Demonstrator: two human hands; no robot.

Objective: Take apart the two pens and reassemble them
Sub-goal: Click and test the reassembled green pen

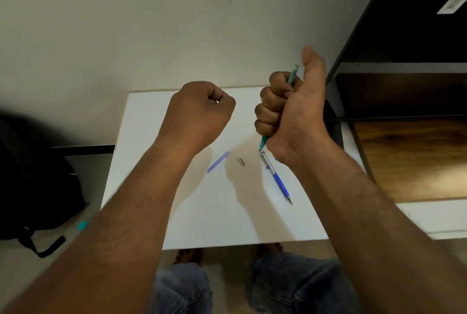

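head view: my right hand (290, 111) is fisted round the teal pen (292, 75), thumb up, above the white table (227, 220). left hand (199, 111) curled in a fist, can't tell if it holds anything. blue pen (276, 178), clear blue tube (218, 161) and small dark sleeve (240, 161) lie on the table.

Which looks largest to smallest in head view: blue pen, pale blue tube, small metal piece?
1. blue pen
2. pale blue tube
3. small metal piece
All lie on the table at similar distance, so the order looks safe.
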